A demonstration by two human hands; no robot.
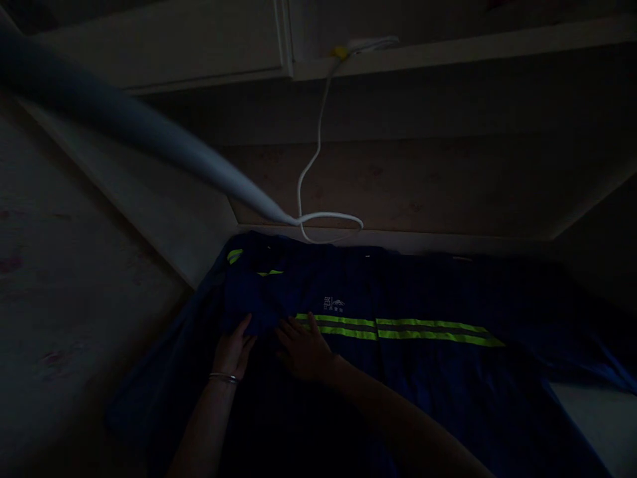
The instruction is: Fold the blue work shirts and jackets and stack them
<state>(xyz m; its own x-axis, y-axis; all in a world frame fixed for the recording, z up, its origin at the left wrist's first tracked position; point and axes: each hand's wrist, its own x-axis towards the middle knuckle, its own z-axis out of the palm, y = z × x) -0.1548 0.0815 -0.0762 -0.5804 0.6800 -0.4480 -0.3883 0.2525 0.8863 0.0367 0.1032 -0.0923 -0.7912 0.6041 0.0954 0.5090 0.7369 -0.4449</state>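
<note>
Working in dim light, the right hand lies flat, fingers spread loosely, on a blue jacket; steady, even pressure there would likely limit creasing. The left hand touches its cloth, though whether it pinches is too dark to tell. Beyond the outspread garment hangs a white cable.

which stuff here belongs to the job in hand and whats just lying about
In the job:
blue garment
left hand, on the garment
right hand, also on it

Just about:
white cable
yellow piece
shelf
</note>
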